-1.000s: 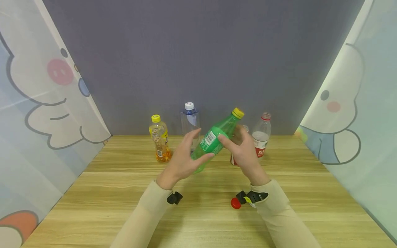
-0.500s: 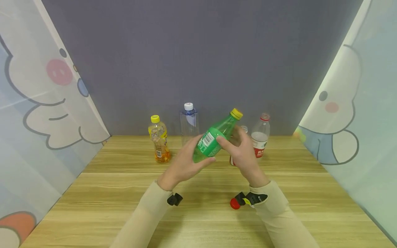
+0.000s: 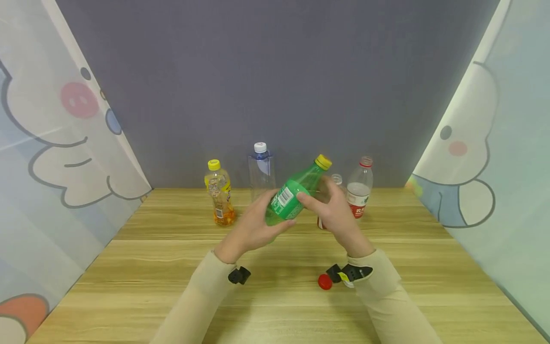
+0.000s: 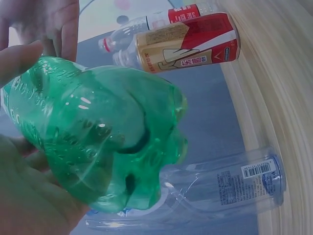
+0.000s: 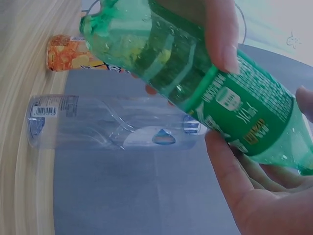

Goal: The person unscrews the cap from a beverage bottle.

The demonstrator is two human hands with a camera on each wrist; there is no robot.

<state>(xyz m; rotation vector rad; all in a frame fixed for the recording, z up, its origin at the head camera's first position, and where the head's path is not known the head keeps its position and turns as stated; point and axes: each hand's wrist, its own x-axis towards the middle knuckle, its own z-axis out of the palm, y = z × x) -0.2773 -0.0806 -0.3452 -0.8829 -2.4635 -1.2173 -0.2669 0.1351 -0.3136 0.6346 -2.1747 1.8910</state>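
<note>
Between both hands, above the table, a green plastic bottle (image 3: 296, 193) is held tilted, its yellow cap (image 3: 323, 162) up and to the right. My left hand (image 3: 253, 224) grips the lower part, thumb in front; its other fingers are mostly hidden behind the bottle in the head view. Around the label and upper part, my right hand (image 3: 337, 212) holds with its thumb across the near side. The right wrist view shows the bottle's green label (image 5: 249, 107) and fingers of both hands on it. In the left wrist view the ridged base (image 4: 161, 127) faces the camera.
Behind the hands stand a yellow-capped bottle (image 3: 221, 200) with orange on its lower part, a clear white-capped bottle (image 3: 261, 174), a red-and-gold bottle (image 4: 188, 41) and an uncapped red-labelled bottle (image 3: 360, 188). A red cap (image 3: 324, 282) lies on the wooden table (image 3: 150, 267).
The green bottle has come down slightly and a little left, with its capped end lower. Its base, earlier showing below the left hand, is now hidden behind that hand.
</note>
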